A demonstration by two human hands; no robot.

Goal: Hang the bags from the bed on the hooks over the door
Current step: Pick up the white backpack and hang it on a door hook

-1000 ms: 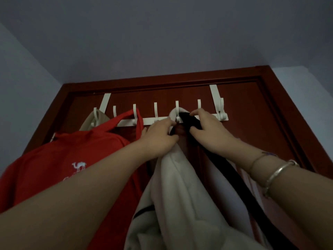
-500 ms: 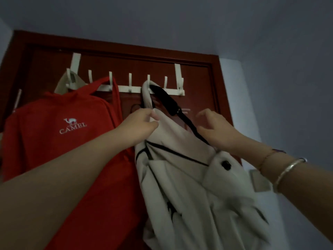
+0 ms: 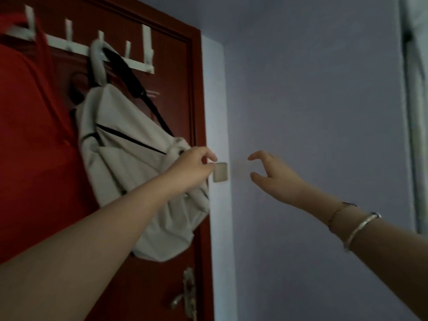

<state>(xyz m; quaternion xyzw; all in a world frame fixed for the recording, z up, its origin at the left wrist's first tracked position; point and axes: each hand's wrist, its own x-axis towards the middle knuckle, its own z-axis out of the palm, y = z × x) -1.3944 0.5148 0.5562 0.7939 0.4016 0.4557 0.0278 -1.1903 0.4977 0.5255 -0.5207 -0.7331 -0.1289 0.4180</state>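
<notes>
Since the beige bag point(image 3: 129, 163) hangs by one loop on a hook of the rack point(image 3: 139, 63) at upper left of the frame, its slant is the worry: a nudge could slip the loop off. The left hand point(image 3: 194, 167) sits mid-frame by the bag's lower corner, fingers loosely curled; can't tell if its grip has fabric. The right hand point(image 3: 275, 179) is off to the right, fingers spread, empty. The red bag point(image 3: 30, 135) crowds it from the left.
</notes>
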